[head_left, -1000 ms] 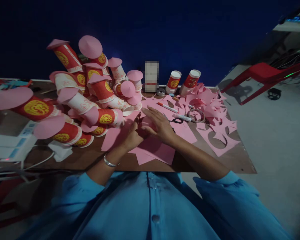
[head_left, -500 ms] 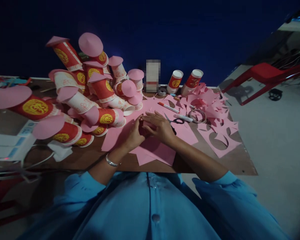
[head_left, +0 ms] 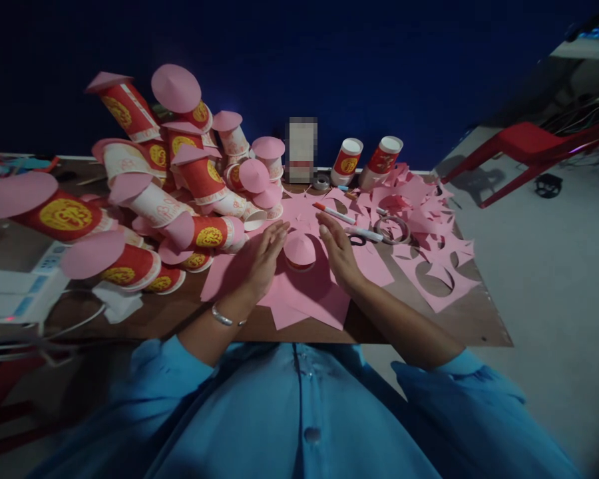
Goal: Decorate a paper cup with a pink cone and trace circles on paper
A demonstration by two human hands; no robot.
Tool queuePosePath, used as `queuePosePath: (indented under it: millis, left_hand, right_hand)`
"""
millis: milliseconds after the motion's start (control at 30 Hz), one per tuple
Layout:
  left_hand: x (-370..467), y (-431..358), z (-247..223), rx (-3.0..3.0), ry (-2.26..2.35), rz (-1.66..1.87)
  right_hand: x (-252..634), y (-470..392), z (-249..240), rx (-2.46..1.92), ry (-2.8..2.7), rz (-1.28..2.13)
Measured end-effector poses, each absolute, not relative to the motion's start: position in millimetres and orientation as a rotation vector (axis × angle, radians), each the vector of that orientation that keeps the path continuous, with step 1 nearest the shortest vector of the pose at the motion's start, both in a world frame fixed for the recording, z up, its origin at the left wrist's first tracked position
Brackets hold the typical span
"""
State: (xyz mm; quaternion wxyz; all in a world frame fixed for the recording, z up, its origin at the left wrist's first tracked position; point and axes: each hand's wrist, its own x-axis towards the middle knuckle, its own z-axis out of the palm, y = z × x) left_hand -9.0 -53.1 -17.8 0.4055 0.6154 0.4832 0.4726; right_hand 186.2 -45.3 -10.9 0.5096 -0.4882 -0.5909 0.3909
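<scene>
Between my two hands a paper cup stands on pink paper sheets, topped by a pink paper cone. The cone hides most of the cup. To its left is my left hand, fingers stretched out and apart from the cone. My right hand is held likewise on the right side, open, with nothing in it. Scissors lie beside the right hand, partly hidden by it. Just beyond are a red-capped marker and a white marker.
Many cups with pink cone tops are piled at left. Two bare cups stand at the back. Pink paper scraps and a tape roll lie right. A white power strip with cables sits left; a red chair stands beyond.
My hands were together over the middle, covering the cone-topped cup. Now they have parted to either side, and the cup shows between them. The view has shifted slightly.
</scene>
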Motion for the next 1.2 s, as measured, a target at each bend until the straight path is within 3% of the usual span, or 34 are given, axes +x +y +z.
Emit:
queuePosePath:
  millis: [200, 633, 1200]
  left_hand:
    - [4, -53, -19, 1.596, 1.317, 1.158]
    - [11, -35, -4, 1.098, 1.184, 1.225]
    - [-10, -54, -8, 1.188, 1.027, 1.114]
  right_hand:
    - [171, -45, -24, -1.155, -1.342, 1.012]
    - [170, -25, -16, -1.155, -1.160, 1.213]
    - [188, -58, 0, -1.135, -1.449, 1.242]
